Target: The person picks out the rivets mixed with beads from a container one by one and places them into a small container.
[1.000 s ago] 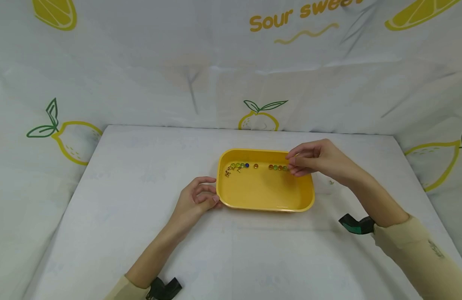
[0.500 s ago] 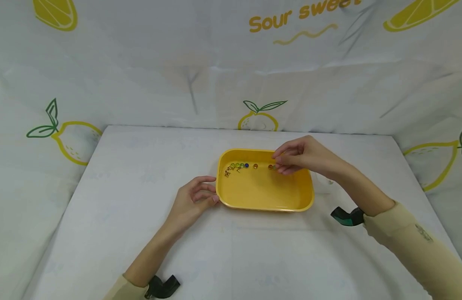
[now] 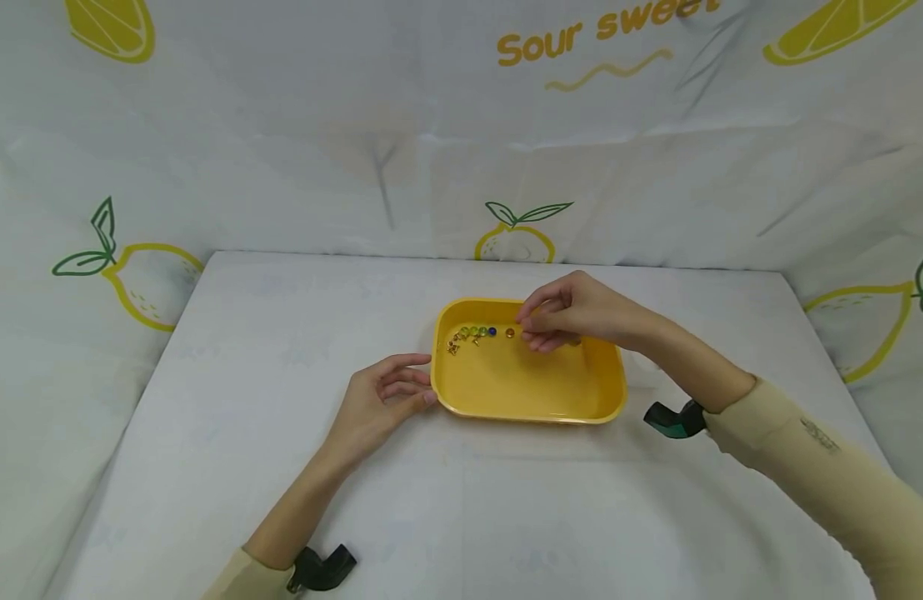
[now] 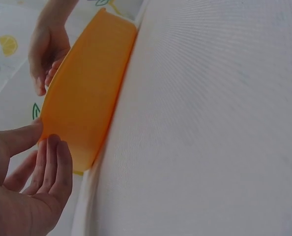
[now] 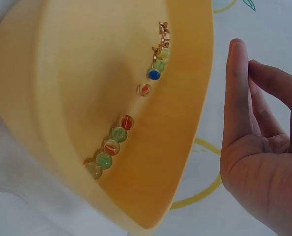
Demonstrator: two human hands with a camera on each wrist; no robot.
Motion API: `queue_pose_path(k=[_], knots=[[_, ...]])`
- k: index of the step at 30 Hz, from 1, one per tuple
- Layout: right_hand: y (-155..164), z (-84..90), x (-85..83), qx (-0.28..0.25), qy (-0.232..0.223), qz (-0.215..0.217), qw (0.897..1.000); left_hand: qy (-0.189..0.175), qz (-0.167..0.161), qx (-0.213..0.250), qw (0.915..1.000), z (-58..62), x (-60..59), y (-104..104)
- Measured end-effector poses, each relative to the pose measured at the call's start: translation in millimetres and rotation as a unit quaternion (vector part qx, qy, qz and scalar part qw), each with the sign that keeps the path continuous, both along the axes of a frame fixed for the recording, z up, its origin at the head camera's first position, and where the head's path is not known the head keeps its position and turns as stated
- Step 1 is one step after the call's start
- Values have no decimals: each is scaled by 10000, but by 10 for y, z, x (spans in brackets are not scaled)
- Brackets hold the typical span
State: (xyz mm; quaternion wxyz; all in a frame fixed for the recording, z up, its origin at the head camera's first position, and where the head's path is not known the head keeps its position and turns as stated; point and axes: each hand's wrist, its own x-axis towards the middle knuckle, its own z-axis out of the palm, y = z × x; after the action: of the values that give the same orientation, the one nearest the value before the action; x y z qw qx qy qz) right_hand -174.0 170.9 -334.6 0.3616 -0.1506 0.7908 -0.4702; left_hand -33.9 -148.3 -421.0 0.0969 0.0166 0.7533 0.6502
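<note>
Centrally on the white tabletop (image 3: 207, 433) sits a yellow plastic tray (image 3: 529, 412). Glass marbles (image 5: 117, 134) line its far wall beside small brass tacks (image 5: 163, 32). The left hand (image 3: 379, 400) rests loosely curled, thumb touching the tray's left rim. The right hand (image 3: 574, 312) hovers above the marbles, fingers bent, empty as far as the views show. Marbles look hard, smooth and prone to roll; pinch 1 at its sides.

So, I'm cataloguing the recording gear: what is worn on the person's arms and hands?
Both hands, left hand and right hand, are bare. Each forearm ends in a pale beige sleeve. A dark green-black device sits at the right wrist, a black one at the left.
</note>
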Motion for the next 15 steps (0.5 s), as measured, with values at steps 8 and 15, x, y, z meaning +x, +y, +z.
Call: queue_pose_path(k=[8, 15], knots=[[-134, -1, -64, 79, -164, 95, 9998, -15, -10, -100, 9999, 18, 5, 8], [-232, -28, -70, -51, -314, 195, 9993, -38, -8, -73, 10000, 13, 3, 12]])
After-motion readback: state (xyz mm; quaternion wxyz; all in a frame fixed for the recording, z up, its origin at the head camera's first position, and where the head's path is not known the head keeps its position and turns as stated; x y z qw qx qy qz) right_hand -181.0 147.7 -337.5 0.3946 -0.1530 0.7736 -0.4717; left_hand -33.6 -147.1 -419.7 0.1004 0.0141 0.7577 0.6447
